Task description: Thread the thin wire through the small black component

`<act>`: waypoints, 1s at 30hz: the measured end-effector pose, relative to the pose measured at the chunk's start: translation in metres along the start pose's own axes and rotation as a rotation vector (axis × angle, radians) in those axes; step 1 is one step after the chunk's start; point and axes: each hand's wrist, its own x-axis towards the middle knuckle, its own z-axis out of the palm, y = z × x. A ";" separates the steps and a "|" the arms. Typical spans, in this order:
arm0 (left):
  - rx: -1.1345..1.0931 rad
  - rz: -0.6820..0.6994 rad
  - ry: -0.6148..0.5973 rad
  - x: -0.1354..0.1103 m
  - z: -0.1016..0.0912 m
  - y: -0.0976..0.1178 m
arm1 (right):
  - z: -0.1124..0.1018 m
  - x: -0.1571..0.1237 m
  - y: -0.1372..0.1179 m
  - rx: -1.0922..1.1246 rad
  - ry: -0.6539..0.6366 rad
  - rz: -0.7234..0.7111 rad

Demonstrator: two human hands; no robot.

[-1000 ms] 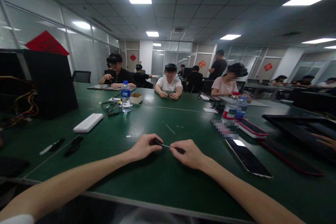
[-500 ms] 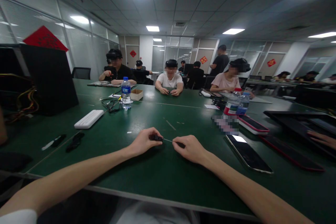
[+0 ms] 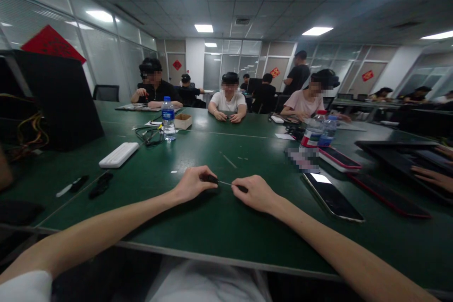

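My left hand (image 3: 194,183) is closed on a small black part (image 3: 209,178), held between thumb and fingers just above the green table. A thin metal rod (image 3: 225,182), like a screwdriver's shaft, runs from that part to my right hand (image 3: 255,192). The fingers of my right hand pinch the rod's near end, and something dark (image 3: 242,188) shows inside the curled fingers. Whether it is a handle I cannot tell. Both forearms rest near the table's front edge.
On the left lie a white power strip (image 3: 119,155), a black strap-like item (image 3: 101,185) and a black computer case (image 3: 53,99). A water bottle (image 3: 169,120) stands beyond. Phones (image 3: 332,198) and bottles (image 3: 313,132) are on the right. A person's hand (image 3: 433,178) reaches over a black frame.
The view has tilted slightly, so the scene sits a little higher. Both hands keep their hold, with the rod still between them.
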 end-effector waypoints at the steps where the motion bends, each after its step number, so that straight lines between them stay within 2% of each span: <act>1: 0.004 0.000 0.001 0.000 0.000 0.000 | 0.000 0.000 -0.001 0.003 -0.003 0.004; 10: 0.049 0.055 -0.023 -0.007 -0.002 0.005 | 0.000 -0.001 -0.006 0.110 -0.051 0.017; 15: -0.088 0.009 -0.002 -0.002 -0.001 0.002 | -0.001 -0.002 -0.006 0.215 -0.043 0.046; 21: -0.308 -0.064 -0.079 0.002 -0.001 -0.002 | -0.001 -0.004 0.000 0.275 -0.028 0.023; 24: -0.401 -0.080 -0.131 0.005 0.001 -0.005 | -0.001 -0.004 0.000 0.268 -0.005 -0.022; 30: -0.442 -0.083 -0.225 0.011 0.007 -0.012 | 0.002 -0.005 -0.010 0.188 0.029 -0.229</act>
